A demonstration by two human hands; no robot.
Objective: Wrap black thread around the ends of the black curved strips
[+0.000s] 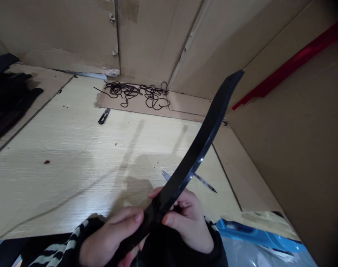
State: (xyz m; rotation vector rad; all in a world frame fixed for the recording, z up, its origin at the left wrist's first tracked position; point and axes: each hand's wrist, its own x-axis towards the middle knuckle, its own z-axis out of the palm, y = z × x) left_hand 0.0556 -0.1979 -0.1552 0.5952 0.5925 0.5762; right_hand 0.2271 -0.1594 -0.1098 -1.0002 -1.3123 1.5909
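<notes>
Both hands are closed around a curved black strip [198, 148], the left hand [113, 237] gripping low and the right hand [188, 222] just above, fingers wrapped — its far end rises free. Behind it, a slim steel blade [204, 182] lies on a pale wood-grain table [74, 178]. Near the right hand sits a blue plastic rim [255, 233] above clear plastic sheeting [241, 252] — contents cannot be told. Farther off lies tangled black cord [135, 92].
</notes>
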